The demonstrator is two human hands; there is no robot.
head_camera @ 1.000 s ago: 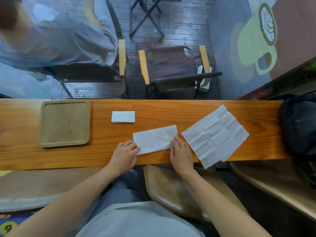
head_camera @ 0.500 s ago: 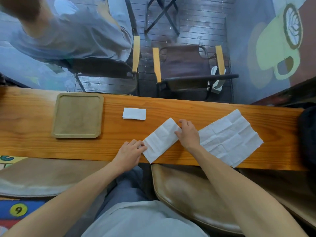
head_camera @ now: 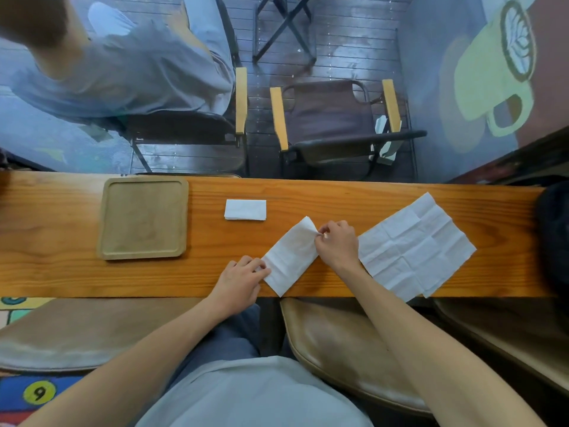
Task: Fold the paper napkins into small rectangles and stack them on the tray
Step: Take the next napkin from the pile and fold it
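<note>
A half-folded white napkin (head_camera: 291,255) lies slanted on the wooden counter (head_camera: 354,204). My right hand (head_camera: 337,241) pinches its far corner, which is lifted slightly. My left hand (head_camera: 241,280) presses its near left corner flat with the fingertips. A small folded napkin rectangle (head_camera: 245,209) rests on the counter beyond them. To the right lies an unfolded, creased napkin (head_camera: 415,248) that overhangs the near edge. The square wooden tray (head_camera: 143,218) sits at the left with nothing on it.
A dark bag (head_camera: 554,238) sits at the counter's right end. Beyond the counter stand two folding chairs (head_camera: 332,124); a person in grey (head_camera: 123,66) sits in the left one. Cushioned seats (head_camera: 348,349) are below the near edge.
The half-folded napkin has turned from nearly level to slanted. My right hand moved from its near right corner up to the far corner and now pinches it. The left hand stays on the near left corner.
</note>
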